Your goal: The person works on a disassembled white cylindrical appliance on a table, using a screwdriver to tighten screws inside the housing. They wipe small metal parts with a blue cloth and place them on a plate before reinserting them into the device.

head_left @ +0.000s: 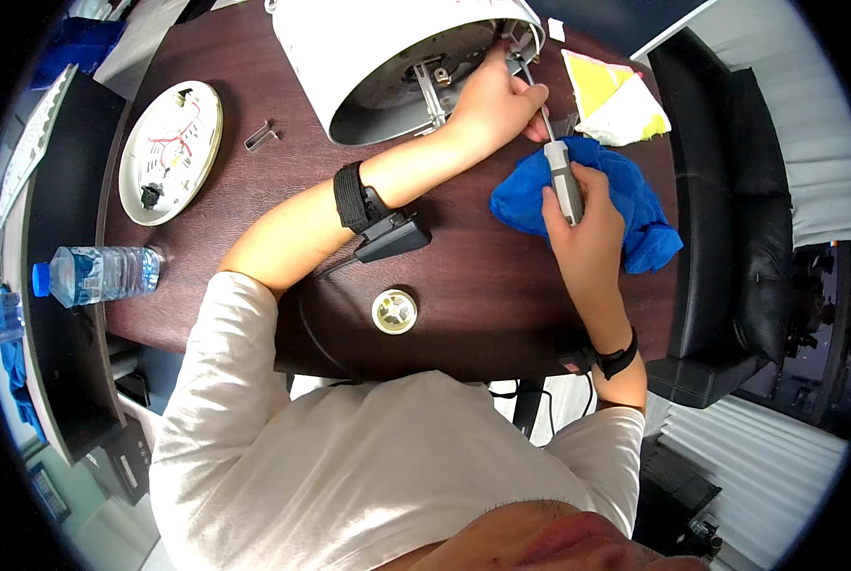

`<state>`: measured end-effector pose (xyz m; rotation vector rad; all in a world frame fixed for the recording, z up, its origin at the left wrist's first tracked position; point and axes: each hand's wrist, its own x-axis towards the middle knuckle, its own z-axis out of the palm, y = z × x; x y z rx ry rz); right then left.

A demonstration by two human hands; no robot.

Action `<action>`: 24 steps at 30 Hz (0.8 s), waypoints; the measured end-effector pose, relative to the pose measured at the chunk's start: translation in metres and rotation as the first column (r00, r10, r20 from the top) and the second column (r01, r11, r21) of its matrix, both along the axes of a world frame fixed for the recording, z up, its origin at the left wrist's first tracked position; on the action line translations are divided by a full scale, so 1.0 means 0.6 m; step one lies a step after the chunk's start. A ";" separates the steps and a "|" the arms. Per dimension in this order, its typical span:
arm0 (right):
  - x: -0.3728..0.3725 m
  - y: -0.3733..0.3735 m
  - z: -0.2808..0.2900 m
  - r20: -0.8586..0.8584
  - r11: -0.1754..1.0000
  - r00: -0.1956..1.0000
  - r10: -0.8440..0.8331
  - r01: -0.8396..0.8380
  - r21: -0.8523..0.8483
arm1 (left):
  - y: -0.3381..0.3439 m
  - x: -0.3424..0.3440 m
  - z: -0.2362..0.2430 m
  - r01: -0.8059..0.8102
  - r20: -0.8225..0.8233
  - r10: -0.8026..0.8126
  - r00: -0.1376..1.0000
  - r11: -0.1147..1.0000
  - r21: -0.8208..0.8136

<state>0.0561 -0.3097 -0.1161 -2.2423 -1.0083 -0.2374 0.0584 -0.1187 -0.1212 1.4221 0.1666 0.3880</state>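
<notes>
A large white round housing [349, 48] lies tilted on the dark wooden table [482, 285], its open underside with metal brackets facing me. My left hand [492, 100] rests at the housing's rim, fingers pinching the shaft of a screwdriver near its tip. My right hand [577, 228] grips the grey screwdriver handle [566, 181], which points up toward the rim. Under that hand lies a crumpled blue cloth [625, 205]. Both wrists wear black straps.
A round white plate with wiring [170, 150] lies at the left, a small metal clip [261, 137] beside it. A small round cap [394, 311] sits near the table's front edge. A water bottle [97, 274] lies far left. Yellow-white cloth [620, 100] and a black sofa [730, 219] are right.
</notes>
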 end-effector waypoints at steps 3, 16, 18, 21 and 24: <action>0.010 0.003 0.000 -0.481 0.985 0.877 0.010 0.076 0.157 | 0.000 0.000 -0.001 -0.008 -0.010 0.008 1.000 1.000 -0.004; 0.063 -0.019 0.017 -0.779 0.762 -0.150 0.608 0.384 0.521 | -0.003 0.017 -0.013 -0.029 0.061 0.038 0.997 0.990 -0.137; 0.054 -0.014 0.011 -0.872 0.822 0.142 0.468 0.292 0.489 | -0.002 0.016 -0.013 -0.023 0.073 0.033 0.997 0.991 -0.131; 0.042 -0.007 0.005 -0.732 0.957 0.674 0.104 0.132 0.258 | -0.001 0.013 -0.013 -0.021 0.089 0.031 0.996 0.993 -0.116; 0.035 0.002 0.006 -0.102 0.990 0.994 0.037 -0.023 0.137 | -0.001 0.012 -0.012 -0.019 0.114 0.031 0.993 0.994 -0.108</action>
